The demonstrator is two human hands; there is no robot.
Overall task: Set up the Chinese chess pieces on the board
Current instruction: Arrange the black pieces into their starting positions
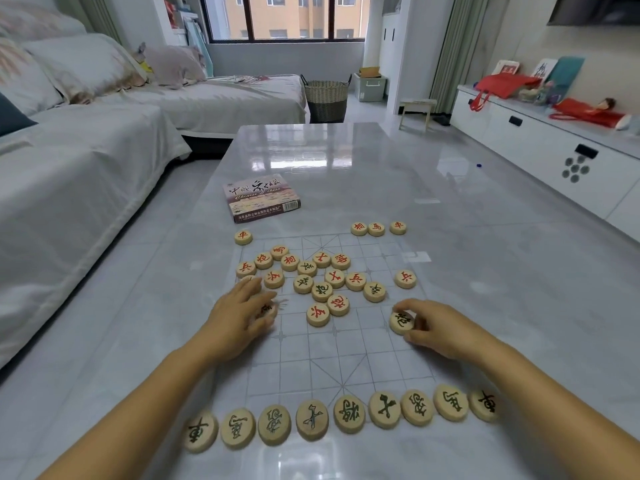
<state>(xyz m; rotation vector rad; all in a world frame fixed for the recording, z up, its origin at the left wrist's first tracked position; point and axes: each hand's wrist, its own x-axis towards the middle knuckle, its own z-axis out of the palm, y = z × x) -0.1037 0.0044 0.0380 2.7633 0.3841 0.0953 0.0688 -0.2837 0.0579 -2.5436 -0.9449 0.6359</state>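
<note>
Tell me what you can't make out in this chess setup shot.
All in the head view:
1. Blurred piece under the left hand: motion blur and fingers hide its character; grip unclear.
2. Black piece pinched by the right hand: fingertips cover part of its rim.
3. Box: small print on its front side too small to read.

Only two forearms of this person are in view, both bare from the wrists up to the lower edge of sight, with no sleeve reaching them. The left hand (pixel 239 317) and the right hand (pixel 436 329) are bare as well, with slim fingers. The left fingertips are blurred. Nails on the right look short.
</note>
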